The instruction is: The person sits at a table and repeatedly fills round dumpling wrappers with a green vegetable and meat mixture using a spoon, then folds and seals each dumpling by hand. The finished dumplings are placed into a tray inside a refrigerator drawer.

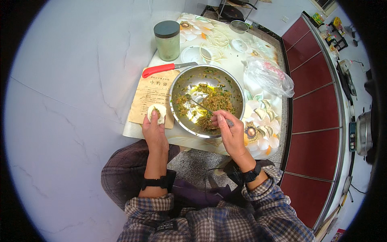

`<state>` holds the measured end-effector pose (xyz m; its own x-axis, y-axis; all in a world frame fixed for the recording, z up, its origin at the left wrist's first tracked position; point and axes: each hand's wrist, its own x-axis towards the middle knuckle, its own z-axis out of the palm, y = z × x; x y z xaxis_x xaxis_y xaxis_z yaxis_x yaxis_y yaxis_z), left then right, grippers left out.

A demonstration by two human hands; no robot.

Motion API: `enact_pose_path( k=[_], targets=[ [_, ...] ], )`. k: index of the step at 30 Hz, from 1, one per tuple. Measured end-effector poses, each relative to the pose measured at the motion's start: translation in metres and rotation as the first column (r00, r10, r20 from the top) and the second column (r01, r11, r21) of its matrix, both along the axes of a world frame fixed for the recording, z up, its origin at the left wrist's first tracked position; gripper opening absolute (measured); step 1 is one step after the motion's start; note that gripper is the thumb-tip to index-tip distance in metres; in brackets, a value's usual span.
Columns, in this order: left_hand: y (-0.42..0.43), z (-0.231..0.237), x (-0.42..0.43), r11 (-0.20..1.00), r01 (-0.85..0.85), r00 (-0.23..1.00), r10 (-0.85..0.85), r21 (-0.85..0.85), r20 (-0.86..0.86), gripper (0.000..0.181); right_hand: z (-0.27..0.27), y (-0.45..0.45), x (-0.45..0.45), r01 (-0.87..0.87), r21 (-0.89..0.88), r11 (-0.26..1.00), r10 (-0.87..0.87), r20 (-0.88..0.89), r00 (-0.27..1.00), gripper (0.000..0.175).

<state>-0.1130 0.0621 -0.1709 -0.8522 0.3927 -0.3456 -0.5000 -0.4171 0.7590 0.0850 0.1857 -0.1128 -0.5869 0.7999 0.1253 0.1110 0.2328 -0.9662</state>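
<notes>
My left hand (pixel 155 130) holds a round dough wrapper (pixel 162 112) with some filling on it, the thumb resting over its middle. In my right hand (pixel 228 130) is the handle of a metal spoon (pixel 201 106), its bowl end inside a stainless steel bowl (pixel 208 136). Minced filling with green bits (pixel 219 101) lies in that bowl, mostly on its right side, with smears up the wall. Several folded dumplings (pixel 266 113) lie on the flowered tablecloth to the right of the bowl.
A red-handled knife (pixel 158 70) lies across a printed paper bag (pixel 140 99) left of the bowl. Behind stands a dark-lidded jar (pixel 167 40). A clear plastic bag (pixel 269 75) is at the right, a sieve (pixel 239 26) at the far edge. A wall borders the left side.
</notes>
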Motion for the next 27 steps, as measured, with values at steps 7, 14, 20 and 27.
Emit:
enact_pose_path(
  k=[7,14,20,27],
  targets=[
    [0.004,-0.009,-0.003,1.000,0.021,0.999,-0.020,-0.012,0.030,0.034,-0.004,0.008,0.001,0.081,-0.396,0.915,-0.166,-0.186,0.968,0.029],
    [0.006,-0.005,-0.003,0.999,0.031,0.999,-0.031,-0.018,0.011,0.035,-0.012,0.025,0.003,0.104,-0.629,0.771,-0.310,-0.227,0.923,0.030],
    [0.008,0.002,-0.004,0.998,0.055,0.998,-0.054,0.028,-0.019,0.036,-0.018,0.031,0.010,0.042,-0.680,0.732,-0.340,-0.312,0.887,0.031],
    [0.011,0.021,0.004,0.992,0.099,0.994,-0.095,0.079,-0.051,0.041,0.011,0.030,0.034,0.071,-0.587,0.806,-0.347,-0.372,0.861,0.030]
  ],
)
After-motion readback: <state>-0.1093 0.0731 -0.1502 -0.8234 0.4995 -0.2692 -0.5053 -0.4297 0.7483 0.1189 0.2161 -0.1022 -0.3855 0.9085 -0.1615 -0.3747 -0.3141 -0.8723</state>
